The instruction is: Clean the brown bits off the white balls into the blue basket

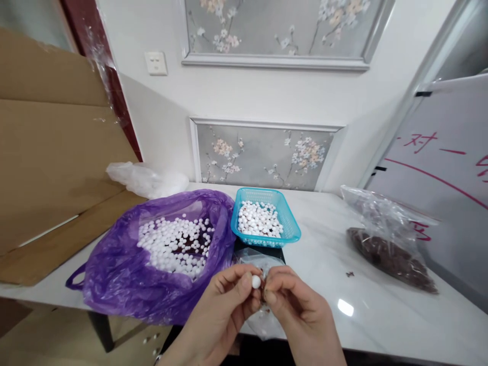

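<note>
Between thumb and fingers, my left hand point(232, 300) pinches a small white ball point(256, 281). Close beside it, my right hand point(295, 305) has its fingertips pressed together near the ball; a tiny brown piece seems to be in them, too small to name. Under both hands lies a clear plastic bag point(263, 328), partly hidden by them. Just beyond the hands stands a blue plastic basket point(293, 229) holding many white balls with brown bits among them. To the left, a purple plastic bag point(114, 277) lies open with many loose white balls inside.
A clear zip bag of small brown pieces point(392, 256) lies at the right of the white table point(320, 218). A few brown bits point(349, 274) lie nearer. A cardboard box point(49, 152) stands at left, a crumpled clear bag point(148, 179) behind. Several balls point(155, 351) are on the floor.
</note>
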Demonstrator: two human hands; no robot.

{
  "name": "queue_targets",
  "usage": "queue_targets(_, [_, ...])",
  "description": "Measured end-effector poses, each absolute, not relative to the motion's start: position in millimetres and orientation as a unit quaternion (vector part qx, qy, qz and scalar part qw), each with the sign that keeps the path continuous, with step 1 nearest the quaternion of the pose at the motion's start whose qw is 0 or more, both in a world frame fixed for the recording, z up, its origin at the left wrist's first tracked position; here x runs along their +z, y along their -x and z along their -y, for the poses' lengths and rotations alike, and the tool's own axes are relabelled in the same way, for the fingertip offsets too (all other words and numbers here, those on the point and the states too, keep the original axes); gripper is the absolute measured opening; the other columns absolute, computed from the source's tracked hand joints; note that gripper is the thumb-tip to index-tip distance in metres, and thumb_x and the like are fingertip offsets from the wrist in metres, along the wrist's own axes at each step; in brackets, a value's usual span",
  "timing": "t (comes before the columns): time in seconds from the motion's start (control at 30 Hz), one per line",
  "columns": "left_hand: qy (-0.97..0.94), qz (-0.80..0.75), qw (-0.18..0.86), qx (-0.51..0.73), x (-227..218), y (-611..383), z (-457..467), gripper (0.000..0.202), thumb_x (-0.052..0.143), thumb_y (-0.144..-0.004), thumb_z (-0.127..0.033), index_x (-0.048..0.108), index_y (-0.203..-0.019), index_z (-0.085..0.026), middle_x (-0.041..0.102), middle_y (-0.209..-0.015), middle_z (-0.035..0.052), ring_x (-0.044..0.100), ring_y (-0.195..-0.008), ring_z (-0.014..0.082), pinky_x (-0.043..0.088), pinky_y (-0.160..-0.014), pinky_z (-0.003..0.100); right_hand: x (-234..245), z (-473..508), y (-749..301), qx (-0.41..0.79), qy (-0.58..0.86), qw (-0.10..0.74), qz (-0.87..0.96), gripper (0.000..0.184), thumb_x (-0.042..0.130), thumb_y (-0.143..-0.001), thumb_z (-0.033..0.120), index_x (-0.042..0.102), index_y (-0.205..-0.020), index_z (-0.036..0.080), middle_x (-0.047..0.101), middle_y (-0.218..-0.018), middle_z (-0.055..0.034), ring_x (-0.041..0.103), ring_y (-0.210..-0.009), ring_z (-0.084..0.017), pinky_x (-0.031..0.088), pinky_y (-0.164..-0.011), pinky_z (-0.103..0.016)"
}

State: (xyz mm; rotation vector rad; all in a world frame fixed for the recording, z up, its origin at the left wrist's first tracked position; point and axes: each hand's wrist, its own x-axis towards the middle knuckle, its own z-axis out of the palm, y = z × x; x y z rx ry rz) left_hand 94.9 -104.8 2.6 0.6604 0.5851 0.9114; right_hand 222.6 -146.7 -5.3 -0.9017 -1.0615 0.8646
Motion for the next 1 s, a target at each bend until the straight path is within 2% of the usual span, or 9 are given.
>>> queue_targets(0.4, [-0.332,-0.28,0.778,0.454,-0.9,-96.7,106.9,0.011,0.08,-0.073,-0.023,0.075,-0.078,-0.015,0.065,-0.072,0.001,0.057,-0.065,0.0085,0.049,-0.068,0.019,-5.3,151.0,-220.6,0.398,0.44,0.675,0.438,0.008,0.071,-0.079,0.026,0.068,-0.073,0.022,0.067,-0.072,0.0003,0.063,-0.067,-0.015,0.052,-0.067,-0.023])
queue_targets(0.67, [-0.363,-0.292,0.756,0.46,-0.3,-92.5,109.8,0.01,0.082,-0.07,-0.025,0.077,-0.076,-0.019,0.069,-0.078,0.0022,0.058,-0.07,0.0113,0.049,-0.071,0.022,-6.1,151.2,-222.3,0.397,0.457,0.652,0.456,0.011,0.07,-0.08,0.03,0.067,-0.074,0.021,0.066,-0.072,-0.0003,0.062,-0.069,-0.016,0.051,-0.066,-0.024])
queue_targets(1.0, [-0.36,-0.294,0.75,0.471,3.7,-93.1,111.1,0.011,0.085,-0.065,-0.027,0.078,-0.07,-0.022,0.07,-0.076,0.0006,0.058,-0.068,0.0107,0.049,-0.07,0.021,-7.5,148.6,-221.7,0.413,0.45,0.652,0.448,0.013,0.073,-0.077,0.03,0.065,-0.072,0.021,0.064,-0.073,0.0006,0.061,-0.069,-0.016,0.05,-0.067,-0.024])
